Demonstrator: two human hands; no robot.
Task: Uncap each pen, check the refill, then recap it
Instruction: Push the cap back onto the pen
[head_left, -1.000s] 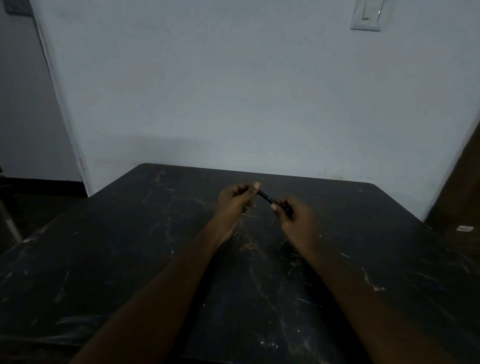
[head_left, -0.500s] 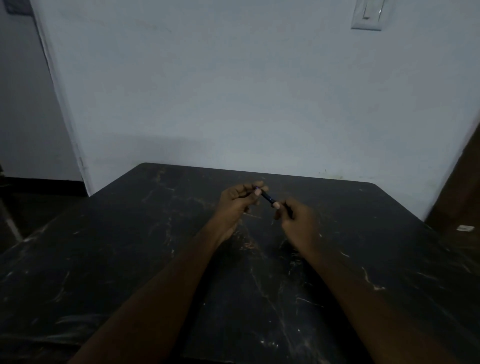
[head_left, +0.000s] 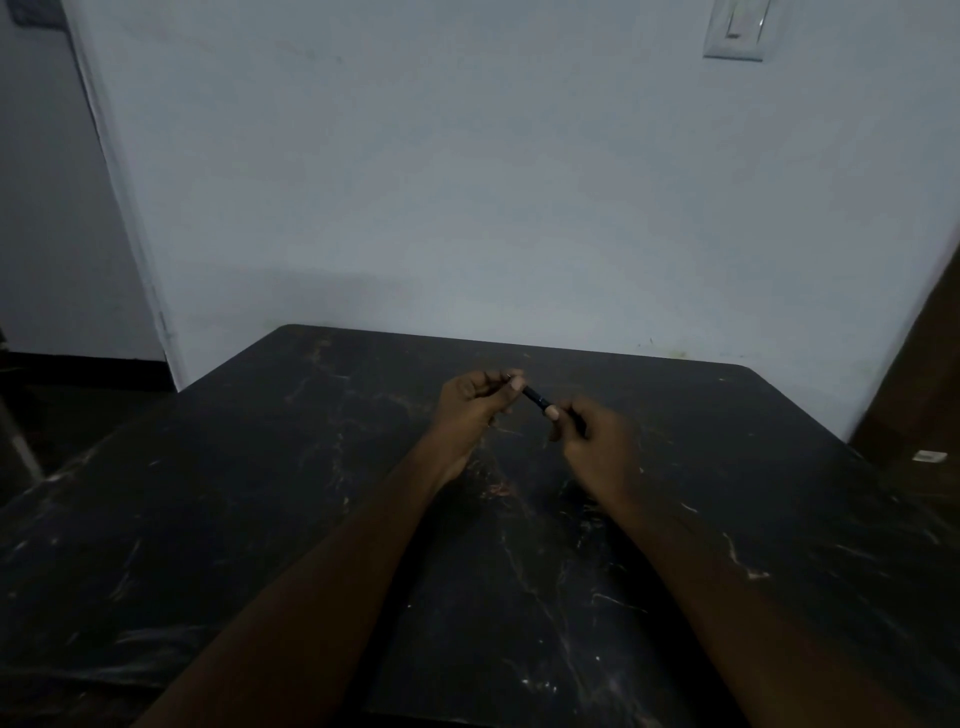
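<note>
One dark pen (head_left: 535, 397) held in both hands over the black table (head_left: 260, 519).
The scuffed table spreads under both forearms; above it the right hand (head_left: 597, 441) pinches the pen's nearer end and the left hand (head_left: 470, 402) pinches its farther end, the pen slanting between them. Half a second ago its tip showed past the left thumb; now the fingertips (head_left: 516, 384) cover it. Too dim to tell whether it is capped.

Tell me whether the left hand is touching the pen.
Touching. The head view shows the left hand pinching one end of the pen, thumb pressed onto it.
</note>
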